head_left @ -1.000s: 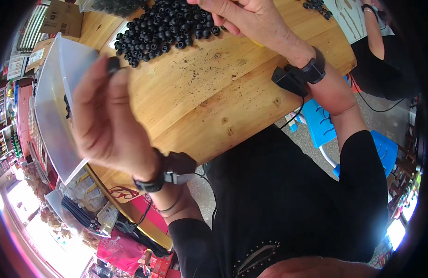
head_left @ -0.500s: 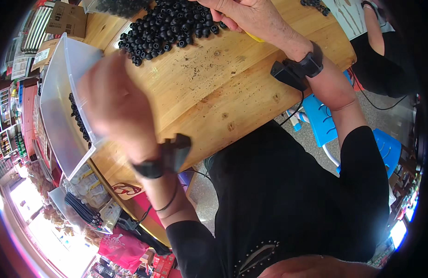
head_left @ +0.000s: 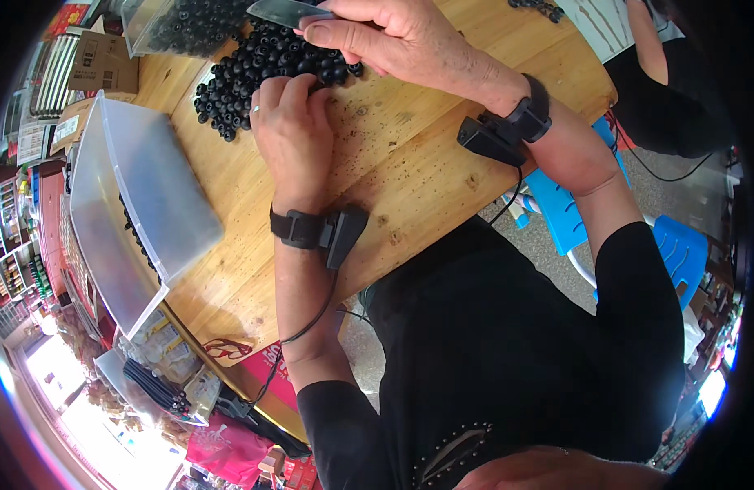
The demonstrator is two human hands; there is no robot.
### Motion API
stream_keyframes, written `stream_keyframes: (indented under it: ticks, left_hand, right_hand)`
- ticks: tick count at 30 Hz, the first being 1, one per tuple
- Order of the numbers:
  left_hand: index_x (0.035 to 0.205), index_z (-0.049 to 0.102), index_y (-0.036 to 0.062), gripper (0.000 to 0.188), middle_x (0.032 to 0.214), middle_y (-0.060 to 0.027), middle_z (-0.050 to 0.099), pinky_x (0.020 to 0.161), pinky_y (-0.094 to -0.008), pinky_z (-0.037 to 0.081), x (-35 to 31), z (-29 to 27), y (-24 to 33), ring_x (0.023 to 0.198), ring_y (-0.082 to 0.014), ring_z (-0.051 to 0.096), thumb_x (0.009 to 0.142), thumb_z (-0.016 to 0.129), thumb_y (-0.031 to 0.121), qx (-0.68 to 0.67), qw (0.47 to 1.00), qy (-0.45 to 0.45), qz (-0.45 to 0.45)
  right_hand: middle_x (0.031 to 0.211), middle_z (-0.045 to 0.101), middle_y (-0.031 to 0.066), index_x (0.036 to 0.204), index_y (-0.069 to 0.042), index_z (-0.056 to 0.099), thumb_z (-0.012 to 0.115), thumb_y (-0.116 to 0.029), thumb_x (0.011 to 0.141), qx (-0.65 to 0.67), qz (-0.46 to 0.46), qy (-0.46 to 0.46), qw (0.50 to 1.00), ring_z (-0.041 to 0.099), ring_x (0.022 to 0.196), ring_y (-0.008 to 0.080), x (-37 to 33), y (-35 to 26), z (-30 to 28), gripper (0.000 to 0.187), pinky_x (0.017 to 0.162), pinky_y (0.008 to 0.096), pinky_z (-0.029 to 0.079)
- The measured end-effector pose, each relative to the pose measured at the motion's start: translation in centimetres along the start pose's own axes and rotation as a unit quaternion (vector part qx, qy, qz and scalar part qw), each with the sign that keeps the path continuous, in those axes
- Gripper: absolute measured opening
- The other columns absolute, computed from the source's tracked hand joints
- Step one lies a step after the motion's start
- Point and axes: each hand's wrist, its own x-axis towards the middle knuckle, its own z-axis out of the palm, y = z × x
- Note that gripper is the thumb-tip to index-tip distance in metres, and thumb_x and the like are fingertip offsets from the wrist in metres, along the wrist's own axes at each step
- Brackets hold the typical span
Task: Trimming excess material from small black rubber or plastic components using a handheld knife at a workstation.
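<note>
A heap of small black round pieces (head_left: 254, 69) lies on the wooden table (head_left: 393, 171) at the far side. My left hand (head_left: 291, 135) rests palm down on the near edge of the heap. Its fingertips curl in among the pieces, so whether it grips one is hidden. My right hand (head_left: 393, 37) is just right of the heap, with thumb and fingers pinched on a flat grey blade (head_left: 283, 11) that points left over the pieces. Both wrists carry black bands with small boxes.
A clear plastic tray (head_left: 124, 204) holding a few black pieces lies along the table's left edge. A clear tub (head_left: 169, 24) of black pieces and a cardboard box (head_left: 99, 61) sit at the far left. Another person (head_left: 662, 82) is at the far right, beside blue stools (head_left: 569, 212).
My left hand was raised over the clear tray at the left. It has swung right and come down on the heap. My right hand has stayed by the heap.
</note>
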Motion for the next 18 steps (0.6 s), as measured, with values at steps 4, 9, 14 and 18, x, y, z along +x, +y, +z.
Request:
stream_keyframes:
  ticks: [4, 9, 14, 18]
  left_hand:
    - [0.102, 0.068, 0.0035, 0.022, 0.096, -0.0066, 0.068, 0.082, -0.0333, 0.052, -0.2, -0.7, 0.7, 0.091, -0.0208, 0.064, 0.082, 0.074, 0.000, -0.220, 0.972, 0.034, -0.074]
    - [0.115, 0.063, -0.0030, 0.022, 0.106, -0.0099, 0.070, 0.087, -0.0292, 0.054, -0.3, -1.5, 1.8, 0.091, -0.0157, 0.066, 0.094, 0.064, -0.003, -0.552, 0.809, 0.051, -0.196]
    - [0.118, 0.067, -0.0009, 0.031, 0.094, -0.0024, 0.066, 0.081, -0.0235, 0.054, -0.3, -2.3, 1.7, 0.086, -0.0104, 0.064, 0.087, 0.069, -0.008, -0.613, 0.746, 0.046, -0.256]
    - [0.117, 0.068, -0.0008, 0.032, 0.094, -0.0023, 0.066, 0.081, -0.0234, 0.054, -0.4, -2.3, 1.7, 0.086, -0.0099, 0.064, 0.086, 0.071, -0.008, -0.617, 0.738, 0.043, -0.269]
  right_hand:
    - [0.065, 0.058, 0.0101, 0.097, 0.001, 0.067, 0.064, -0.017, 0.099, 0.011, 0.021, 0.001, 1.000, 0.055, 0.056, 0.0135, 0.1, -0.4, -0.2, 0.019, 0.050, 0.0311, 0.040]
    - [0.064, 0.057, 0.0103, 0.093, 0.001, 0.067, 0.064, -0.017, 0.099, 0.012, -0.001, -0.016, 1.000, 0.052, 0.053, 0.0146, -0.1, 0.0, 0.1, 0.019, 0.049, 0.0318, 0.038]
    - [0.064, 0.057, 0.0116, 0.088, 0.000, 0.065, 0.064, -0.017, 0.098, -0.004, 0.019, -0.058, 0.998, 0.053, 0.052, 0.0170, -0.2, -0.3, 0.1, 0.020, 0.049, 0.0333, 0.037]
    - [0.066, 0.058, 0.0130, 0.088, 0.000, 0.065, 0.065, -0.017, 0.097, -0.025, 0.012, -0.073, 0.997, 0.054, 0.053, 0.0182, -0.2, 0.0, 0.4, 0.020, 0.049, 0.0341, 0.038]
